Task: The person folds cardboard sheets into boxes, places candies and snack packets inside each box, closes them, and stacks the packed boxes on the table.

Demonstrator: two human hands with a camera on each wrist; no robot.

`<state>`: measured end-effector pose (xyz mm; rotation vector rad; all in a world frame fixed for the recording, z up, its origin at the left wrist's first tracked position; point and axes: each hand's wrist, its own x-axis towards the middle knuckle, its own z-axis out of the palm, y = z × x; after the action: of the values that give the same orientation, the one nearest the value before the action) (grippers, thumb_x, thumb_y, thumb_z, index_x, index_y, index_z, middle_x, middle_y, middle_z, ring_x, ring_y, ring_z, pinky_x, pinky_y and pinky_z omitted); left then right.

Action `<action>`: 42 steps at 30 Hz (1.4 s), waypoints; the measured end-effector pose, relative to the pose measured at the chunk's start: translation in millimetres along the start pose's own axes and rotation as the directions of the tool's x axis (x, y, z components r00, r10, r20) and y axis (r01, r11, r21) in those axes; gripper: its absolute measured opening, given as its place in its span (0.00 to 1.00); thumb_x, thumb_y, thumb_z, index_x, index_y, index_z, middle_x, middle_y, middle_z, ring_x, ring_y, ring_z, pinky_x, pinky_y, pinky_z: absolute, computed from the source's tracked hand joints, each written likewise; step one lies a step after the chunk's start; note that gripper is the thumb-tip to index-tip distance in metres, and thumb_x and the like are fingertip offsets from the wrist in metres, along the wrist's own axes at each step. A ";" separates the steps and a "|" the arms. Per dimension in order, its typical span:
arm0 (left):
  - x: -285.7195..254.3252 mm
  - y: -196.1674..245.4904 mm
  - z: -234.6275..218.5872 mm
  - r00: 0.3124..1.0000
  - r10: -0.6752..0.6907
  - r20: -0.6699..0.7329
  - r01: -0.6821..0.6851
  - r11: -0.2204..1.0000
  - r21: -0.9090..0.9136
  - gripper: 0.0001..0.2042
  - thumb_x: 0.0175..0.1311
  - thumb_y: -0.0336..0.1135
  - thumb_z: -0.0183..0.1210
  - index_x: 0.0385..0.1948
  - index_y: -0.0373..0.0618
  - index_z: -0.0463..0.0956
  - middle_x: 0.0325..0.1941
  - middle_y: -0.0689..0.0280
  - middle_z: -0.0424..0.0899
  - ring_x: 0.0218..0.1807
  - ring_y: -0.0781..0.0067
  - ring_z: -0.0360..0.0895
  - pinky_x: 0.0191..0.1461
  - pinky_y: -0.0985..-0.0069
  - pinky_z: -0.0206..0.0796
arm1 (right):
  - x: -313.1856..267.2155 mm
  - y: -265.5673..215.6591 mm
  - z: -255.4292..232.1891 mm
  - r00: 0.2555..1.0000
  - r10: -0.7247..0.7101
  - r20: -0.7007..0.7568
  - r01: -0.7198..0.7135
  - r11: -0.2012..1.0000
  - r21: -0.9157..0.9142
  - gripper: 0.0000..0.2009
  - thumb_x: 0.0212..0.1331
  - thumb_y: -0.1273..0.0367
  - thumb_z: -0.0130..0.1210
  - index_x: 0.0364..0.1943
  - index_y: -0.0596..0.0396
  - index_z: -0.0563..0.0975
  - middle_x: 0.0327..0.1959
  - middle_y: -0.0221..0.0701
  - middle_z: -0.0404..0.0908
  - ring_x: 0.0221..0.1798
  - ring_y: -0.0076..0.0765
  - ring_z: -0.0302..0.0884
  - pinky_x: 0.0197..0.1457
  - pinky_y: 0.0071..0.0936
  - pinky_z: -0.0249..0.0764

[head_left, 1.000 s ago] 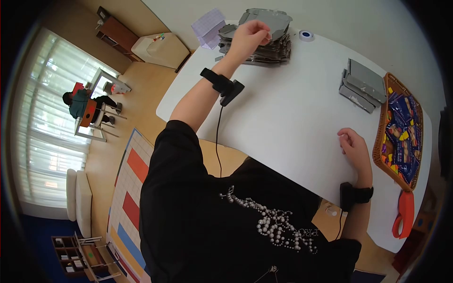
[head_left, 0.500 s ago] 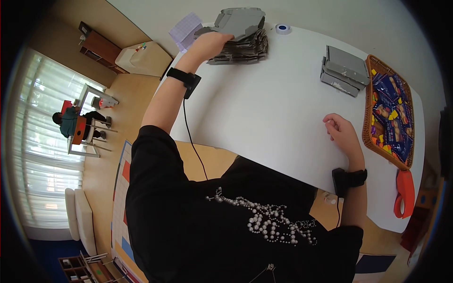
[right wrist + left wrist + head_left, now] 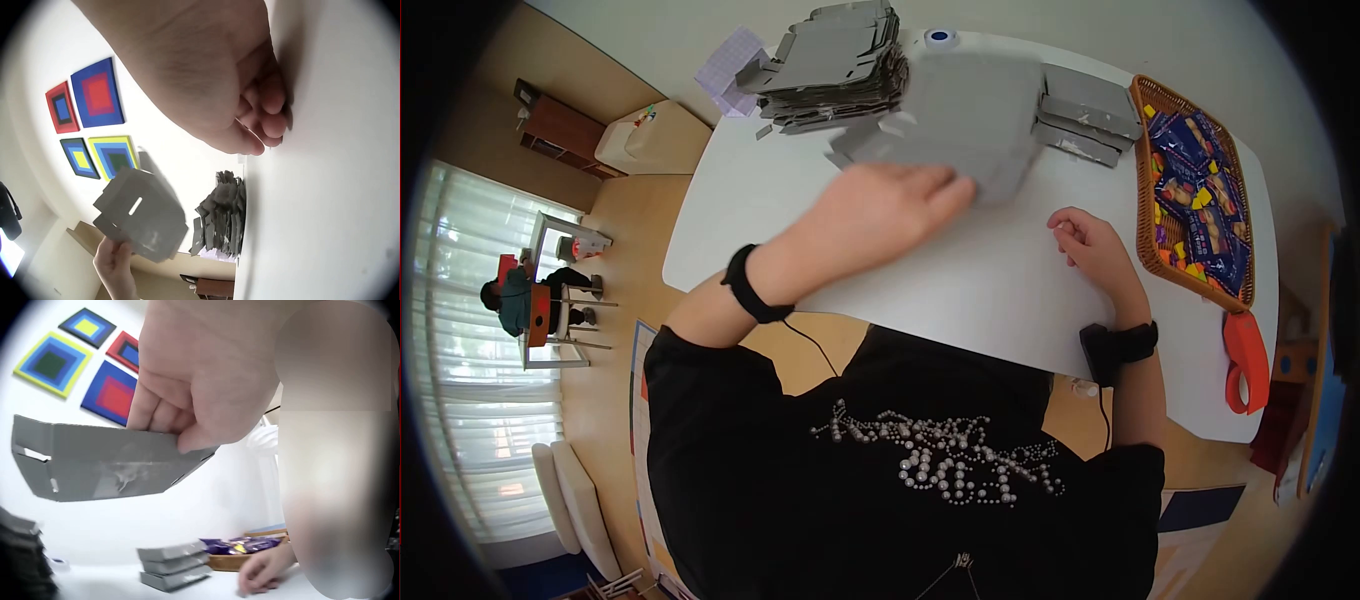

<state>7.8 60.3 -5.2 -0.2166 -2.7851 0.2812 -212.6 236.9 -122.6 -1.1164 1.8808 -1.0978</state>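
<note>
Fingers (image 3: 147, 411) of your left hand (image 3: 888, 208) pinch one edge, and there's the grey cardboard blank (image 3: 975, 115), up over the table (image 3: 1000, 300) between stack (image 3: 830, 55) and boxes (image 3: 1092, 105), gripped marginally, probably sparing its flaps; your right hand (image 3: 1092, 250), fingers loosely curled, holds nothing.

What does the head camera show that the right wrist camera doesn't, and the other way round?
Only the head view: the wicker basket of packets, the red-orange object near it and the folded grey boxes.

Only the right wrist view: four colourful square pictures.

Both: the left hand holding a grey cardboard piece, the cardboard stack and the right hand.
</note>
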 end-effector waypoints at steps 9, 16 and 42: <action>-8.0 45.4 34.4 0.979 0.144 0.144 -0.063 0.888 -0.456 0.13 0.55 0.37 0.56 0.39 0.44 0.71 0.36 0.61 0.79 0.30 0.61 0.77 0.32 0.70 0.70 | 1.2 6.3 0.7 1.000 -0.019 -0.003 0.019 1.000 0.019 0.06 0.56 0.72 0.48 0.35 0.57 0.74 0.19 0.20 0.67 0.20 0.15 0.63 0.24 0.14 0.62; -62.7 4.1 -2.0 0.837 -0.155 0.525 0.516 0.543 -0.662 0.07 0.59 0.34 0.51 0.26 0.41 0.72 0.23 0.65 0.78 0.23 0.69 0.76 0.28 0.78 0.67 | 3.4 11.9 2.3 1.000 -0.015 -0.027 0.017 0.997 0.072 0.06 0.56 0.72 0.48 0.36 0.56 0.74 0.19 0.19 0.67 0.20 0.14 0.62 0.24 0.13 0.61; -466.5 155.4 211.1 0.426 -0.201 0.882 0.872 0.351 -0.341 0.12 0.60 0.35 0.47 0.39 0.36 0.72 0.35 0.59 0.80 0.39 0.67 0.78 0.44 0.72 0.70 | 15.3 24.1 3.0 0.994 -0.067 -0.081 0.070 0.997 0.034 0.07 0.59 0.67 0.47 0.35 0.52 0.75 0.21 0.20 0.69 0.22 0.12 0.63 0.23 0.12 0.62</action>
<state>389.3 90.7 -379.2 1.0334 -3.1934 -1.4519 -224.2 228.7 -147.5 -1.1392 1.8878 -1.2273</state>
